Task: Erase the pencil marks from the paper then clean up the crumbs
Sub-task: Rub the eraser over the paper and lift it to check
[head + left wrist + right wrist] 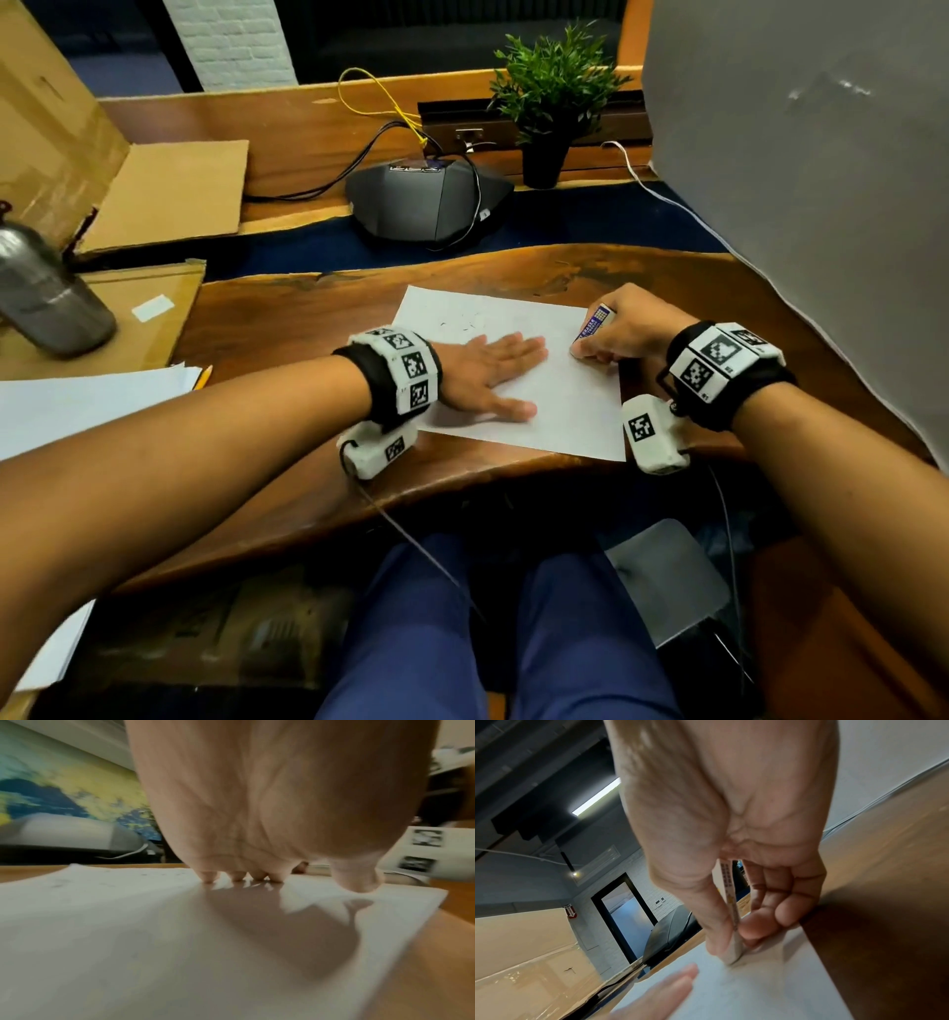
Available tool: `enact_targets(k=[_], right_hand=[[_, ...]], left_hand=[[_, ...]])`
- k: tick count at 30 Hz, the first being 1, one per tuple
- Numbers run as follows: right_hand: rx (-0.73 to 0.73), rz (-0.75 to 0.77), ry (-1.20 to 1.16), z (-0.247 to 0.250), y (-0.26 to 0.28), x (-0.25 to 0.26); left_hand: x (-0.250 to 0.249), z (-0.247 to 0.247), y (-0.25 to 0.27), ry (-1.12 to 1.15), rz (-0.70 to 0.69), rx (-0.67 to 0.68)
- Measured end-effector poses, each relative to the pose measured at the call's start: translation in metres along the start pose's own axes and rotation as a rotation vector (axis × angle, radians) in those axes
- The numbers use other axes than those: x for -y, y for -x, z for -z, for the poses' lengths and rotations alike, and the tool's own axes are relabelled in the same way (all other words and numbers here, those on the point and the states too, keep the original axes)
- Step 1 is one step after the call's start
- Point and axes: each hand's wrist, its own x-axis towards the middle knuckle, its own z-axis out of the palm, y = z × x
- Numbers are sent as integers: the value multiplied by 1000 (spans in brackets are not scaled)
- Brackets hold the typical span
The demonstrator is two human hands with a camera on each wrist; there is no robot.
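A white sheet of paper (560, 411) lies on the wooden desk (318, 318) in front of me. My left hand (493, 375) lies flat on the paper (128, 943) with straight fingers (237, 877), holding it down. My right hand (621, 334) pinches a white eraser in a blue printed sleeve (594, 321) between thumb and fingers. The eraser's tip (735, 951) presses on the paper (757, 990) near its right edge. Faint pencil marks and crumbs (457, 325) sit near the paper's far left part.
A black conference phone (426, 200) with cables and a potted plant (552, 97) stand behind the paper. At the left are cardboard sheets (169, 195), a metal bottle (46, 293), a stack of white paper (87, 401) and a pencil (204, 376). A grey panel (811, 180) rises at the right.
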Motion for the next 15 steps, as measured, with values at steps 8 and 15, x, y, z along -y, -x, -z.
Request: enact_targets(k=[8,15], right_hand=[[-26,83,169,4,-7,22],[-130,208,167,-4,-37,40]], left_hand=[[14,11,-14,112,361,-70],[18,13,-20,99,409,-10]])
